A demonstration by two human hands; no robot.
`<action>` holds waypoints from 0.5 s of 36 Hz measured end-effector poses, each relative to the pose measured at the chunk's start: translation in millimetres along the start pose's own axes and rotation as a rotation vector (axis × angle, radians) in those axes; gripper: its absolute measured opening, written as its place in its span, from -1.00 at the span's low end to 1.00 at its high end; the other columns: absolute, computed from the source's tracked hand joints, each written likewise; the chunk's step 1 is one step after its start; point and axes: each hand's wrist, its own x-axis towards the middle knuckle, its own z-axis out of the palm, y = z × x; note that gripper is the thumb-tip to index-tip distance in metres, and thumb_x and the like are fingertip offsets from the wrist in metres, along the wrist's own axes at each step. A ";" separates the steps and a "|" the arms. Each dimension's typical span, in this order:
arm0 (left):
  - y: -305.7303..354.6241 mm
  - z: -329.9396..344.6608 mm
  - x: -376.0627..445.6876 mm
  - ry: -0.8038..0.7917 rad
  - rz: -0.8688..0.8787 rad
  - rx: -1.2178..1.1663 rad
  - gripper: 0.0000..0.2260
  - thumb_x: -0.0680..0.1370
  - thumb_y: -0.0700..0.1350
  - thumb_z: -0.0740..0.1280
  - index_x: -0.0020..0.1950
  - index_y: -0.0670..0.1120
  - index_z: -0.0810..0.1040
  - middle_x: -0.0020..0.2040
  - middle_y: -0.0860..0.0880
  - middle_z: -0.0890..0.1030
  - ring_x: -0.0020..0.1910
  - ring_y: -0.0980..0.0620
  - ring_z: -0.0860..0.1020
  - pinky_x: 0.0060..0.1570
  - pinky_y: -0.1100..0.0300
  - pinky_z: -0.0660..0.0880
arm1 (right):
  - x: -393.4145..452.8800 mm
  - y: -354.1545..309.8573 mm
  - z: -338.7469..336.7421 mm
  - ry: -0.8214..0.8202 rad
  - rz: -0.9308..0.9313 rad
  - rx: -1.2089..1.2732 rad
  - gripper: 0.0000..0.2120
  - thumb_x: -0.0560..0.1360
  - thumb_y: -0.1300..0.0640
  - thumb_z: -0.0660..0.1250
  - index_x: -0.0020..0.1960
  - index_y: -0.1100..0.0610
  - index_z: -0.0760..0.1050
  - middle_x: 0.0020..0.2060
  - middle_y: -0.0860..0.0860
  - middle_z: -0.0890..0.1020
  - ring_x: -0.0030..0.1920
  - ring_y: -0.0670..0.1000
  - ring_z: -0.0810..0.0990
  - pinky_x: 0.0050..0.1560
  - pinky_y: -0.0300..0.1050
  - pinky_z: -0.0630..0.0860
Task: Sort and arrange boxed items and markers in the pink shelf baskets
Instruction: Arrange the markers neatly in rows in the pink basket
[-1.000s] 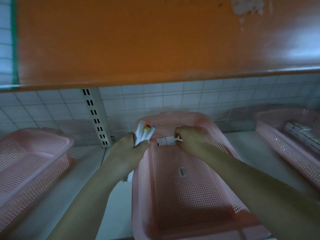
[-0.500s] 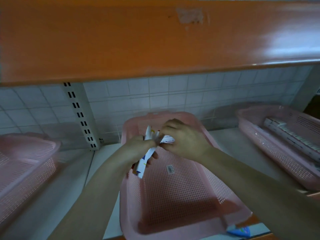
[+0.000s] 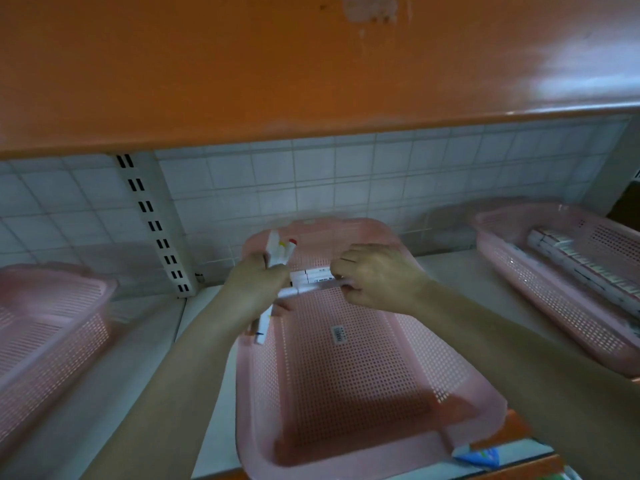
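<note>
Left hand (image 3: 254,287) fisted round white markers (image 3: 278,252), right hand (image 3: 375,277) pinching one over middle pink mesh basket (image 3: 460,386), white boxes (image 3: 581,271) at 2 o'clock.

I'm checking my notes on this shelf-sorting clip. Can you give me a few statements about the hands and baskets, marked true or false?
1. The left hand grips a bundle of markers. True.
2. The right hand holds nothing. False: it pinches a single marker.
3. The middle basket is full. False: only a few markers lie at its far end.
4. The right basket holds a row of boxes. True.
5. Both hands are over the left basket. False: over the middle one.
</note>
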 end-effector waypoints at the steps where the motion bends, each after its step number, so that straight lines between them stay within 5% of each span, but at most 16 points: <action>1: 0.2 -2.1 0.2 0.042 0.022 0.014 -0.84 0.55 -0.24 0.19 0.10 -0.23 0.44 -0.15 -0.24 0.62 -0.35 -0.16 0.65 -0.24 -0.03 0.63 | -0.9 1.1 -0.1 -0.080 0.035 -0.004 -0.83 0.26 0.13 0.47 -0.19 0.06 0.54 -0.32 -0.08 0.56 -0.29 -0.01 0.56 -0.38 -0.25 0.28; 3: -0.7 -6.2 0.1 0.086 0.069 0.022 -0.86 0.56 -0.24 0.17 0.11 -0.16 0.42 -0.22 -0.18 0.63 -0.44 -0.07 0.59 -0.34 0.08 0.59 | 0.4 2.3 -1.3 -0.281 0.123 -0.023 -0.85 0.43 0.10 0.33 -0.01 0.02 0.53 -0.15 -0.08 0.57 -0.15 -0.02 0.57 -0.34 -0.19 0.34; 6: -1.3 -9.7 -2.8 0.103 0.099 0.025 -0.94 0.56 -0.22 0.18 -0.03 -0.14 0.43 -0.26 -0.17 0.59 -0.57 0.04 0.46 -0.48 0.20 0.44 | 3.4 3.0 2.1 -0.424 0.160 -0.037 -0.85 0.49 0.12 0.26 0.03 0.02 0.52 -0.16 -0.07 0.51 -0.19 -0.01 0.51 -0.37 -0.18 0.37; 9: -4.1 -11.4 -4.7 0.090 0.101 -0.001 -0.92 0.55 -0.20 0.20 -0.13 -0.15 0.43 -0.36 -0.11 0.52 -0.59 0.04 0.40 -0.48 0.20 0.37 | 6.7 3.4 14.8 -0.458 0.194 -0.065 -0.84 0.50 0.16 0.26 0.05 0.05 0.54 -0.20 -0.05 0.47 -0.24 0.00 0.47 -0.46 -0.20 0.25; 13: -7.6 -13.8 -8.2 0.050 0.043 -0.078 -0.85 0.56 -0.18 0.23 -0.20 -0.19 0.41 -0.57 0.02 0.44 -0.64 0.08 0.35 -0.58 0.29 0.31 | 10.4 3.2 29.1 -0.465 0.221 -0.059 -0.80 0.50 0.13 0.28 0.12 0.07 0.52 -0.06 0.00 0.58 -0.10 0.04 0.58 -0.32 -0.16 0.35; 18: -9.9 -16.9 -11.0 0.034 0.049 -0.103 -0.87 0.55 -0.18 0.24 -0.18 -0.19 0.42 -0.41 -0.08 0.49 -0.60 0.01 0.35 -0.55 0.26 0.31 | 16.4 1.4 41.8 -0.416 0.219 0.038 -0.79 0.55 0.05 0.26 0.15 0.05 0.53 0.02 -0.02 0.58 0.01 0.03 0.57 -0.21 -0.17 0.37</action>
